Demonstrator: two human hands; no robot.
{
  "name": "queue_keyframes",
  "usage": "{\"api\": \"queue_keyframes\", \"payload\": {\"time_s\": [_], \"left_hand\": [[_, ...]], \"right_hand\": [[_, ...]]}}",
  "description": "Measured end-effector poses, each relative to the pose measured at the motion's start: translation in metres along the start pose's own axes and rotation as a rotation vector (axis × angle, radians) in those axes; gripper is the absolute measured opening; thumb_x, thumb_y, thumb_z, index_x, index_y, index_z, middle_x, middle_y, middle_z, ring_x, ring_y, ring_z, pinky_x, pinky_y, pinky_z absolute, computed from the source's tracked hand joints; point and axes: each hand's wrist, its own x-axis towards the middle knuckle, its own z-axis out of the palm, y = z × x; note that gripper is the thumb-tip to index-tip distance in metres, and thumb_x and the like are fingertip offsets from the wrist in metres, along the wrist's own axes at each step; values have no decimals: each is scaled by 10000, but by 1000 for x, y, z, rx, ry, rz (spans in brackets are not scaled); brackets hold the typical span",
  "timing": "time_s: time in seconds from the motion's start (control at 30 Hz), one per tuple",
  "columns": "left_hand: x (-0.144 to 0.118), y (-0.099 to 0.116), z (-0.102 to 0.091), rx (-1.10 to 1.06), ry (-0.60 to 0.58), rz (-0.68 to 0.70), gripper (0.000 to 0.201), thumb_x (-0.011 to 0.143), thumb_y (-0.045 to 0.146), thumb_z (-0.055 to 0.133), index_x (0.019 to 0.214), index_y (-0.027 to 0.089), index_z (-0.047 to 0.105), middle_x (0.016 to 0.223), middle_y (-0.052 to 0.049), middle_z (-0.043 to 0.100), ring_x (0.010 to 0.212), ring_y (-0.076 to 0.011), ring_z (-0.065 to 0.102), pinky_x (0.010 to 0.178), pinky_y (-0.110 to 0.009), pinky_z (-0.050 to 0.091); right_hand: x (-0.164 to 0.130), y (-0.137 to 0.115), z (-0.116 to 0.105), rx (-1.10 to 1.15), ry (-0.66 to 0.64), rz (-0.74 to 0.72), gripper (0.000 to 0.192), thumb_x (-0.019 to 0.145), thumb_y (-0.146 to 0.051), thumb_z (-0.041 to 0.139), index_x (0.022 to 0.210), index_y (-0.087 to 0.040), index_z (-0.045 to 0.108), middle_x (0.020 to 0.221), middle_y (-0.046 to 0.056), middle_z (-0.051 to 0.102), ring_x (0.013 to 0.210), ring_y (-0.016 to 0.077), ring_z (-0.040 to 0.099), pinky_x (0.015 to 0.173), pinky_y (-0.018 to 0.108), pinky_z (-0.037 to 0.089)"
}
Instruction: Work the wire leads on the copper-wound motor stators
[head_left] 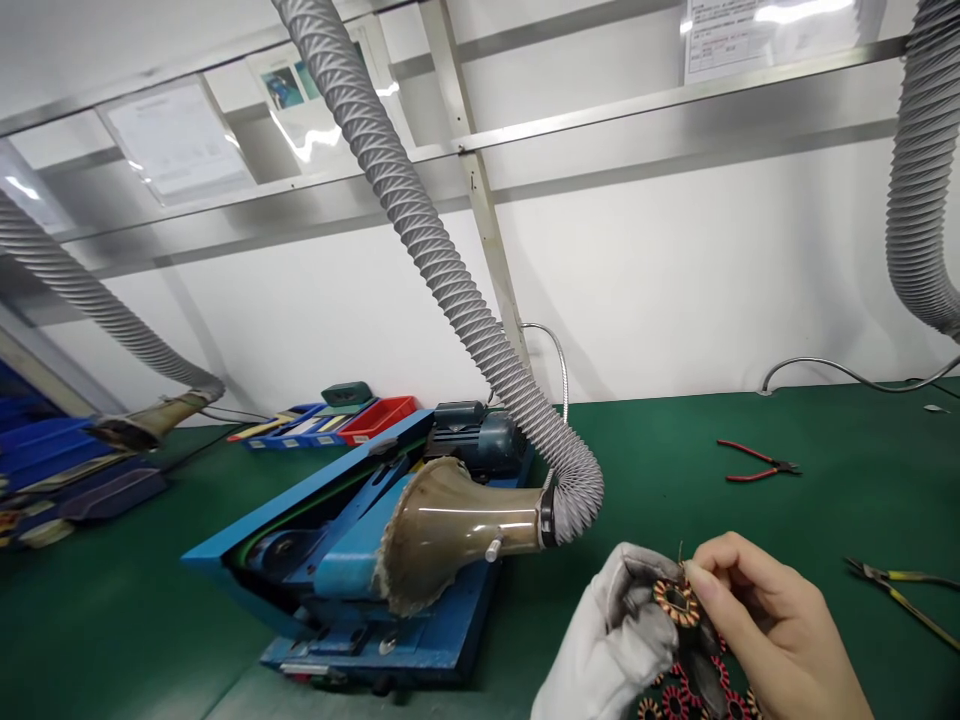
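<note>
Nearest the viewer, the left hand (611, 640), in a white glove, and the bare right hand (772, 625) meet over one toroidal coil (676, 600) wound in copper and red wire. The gloved fingers curl under and behind the coil; the right thumb and forefinger are pressed together on its right edge, pinching it. The coil stands tilted, its central hole facing the camera, just right of the extraction funnel (442, 530), the landmark used below. Beneath the hands lies a heap of similar coils (694, 695), partly hidden by the wrists.

Yellow-handled pliers (900, 590) rest on the green bench mat (112, 620), well to the right of the funnel and beyond the right hand. Under and behind the funnel sits a blue belt machine (360, 560); the funnel's wide mouth touches its guard. A grey ribbed hose (450, 270) joins the funnel's narrow end and climbs upward to the left. Red-handled pliers (754, 462) lie farther back, right of the funnel. Behind and left of the funnel stand a red tray (379, 415) and blue trays (296, 425), against the white wall.
</note>
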Motion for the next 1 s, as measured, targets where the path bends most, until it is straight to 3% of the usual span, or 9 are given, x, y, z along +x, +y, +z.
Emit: {"api": "queue_keyframes", "payload": {"time_s": [0.13,0.27,0.37,0.53,0.73,0.9,1.0], "left_hand": [[-3,6,2,78,37,31,530,559,614,845,832,174,728,706,17,631,652,-99,526,631,-198,413],[-8,9,4,60,75,32,488,557,492,897,953,238,769,929,-30,775,869,-181,690,794,-230,509],[-12,9,4,83,67,38,456,587,364,912,1007,250,778,1035,-53,790,977,-226,710,890,-274,525],[-13,5,5,25,121,30,421,553,150,912,950,215,789,1000,-68,799,951,-245,717,891,-322,537],[-10,8,15,-161,95,-68,312,575,195,904,864,215,791,900,-45,793,898,-224,705,887,-337,529],[-6,11,7,77,75,39,398,552,13,812,905,195,785,857,-28,793,808,-194,708,758,-256,538],[-1,9,2,103,63,61,375,532,131,884,891,184,791,857,-42,792,820,-218,704,780,-286,541]], "right_hand": [[-2,-2,-6,88,53,-3,245,828,-481,669,733,-255,661,576,-36,502,535,163,454,512,260,357],[-4,-5,-3,17,3,-18,122,761,-365,719,680,-274,718,568,-34,578,558,171,503,582,271,392],[-2,-7,-2,12,-49,-5,180,773,-355,690,622,-257,694,571,-34,565,555,161,495,560,266,368],[2,-9,-4,-51,-123,-28,234,828,-378,623,644,-244,679,599,-26,571,580,170,513,581,274,372],[3,-7,-4,-102,-129,-32,222,794,-351,656,599,-244,667,536,-41,548,541,158,455,610,277,372],[2,-5,1,50,-90,23,292,826,-444,651,635,-224,648,571,-31,503,558,159,431,546,272,303],[0,-5,6,150,-31,64,403,804,-577,663,631,-214,633,566,-41,433,538,149,372,523,270,279]]}}
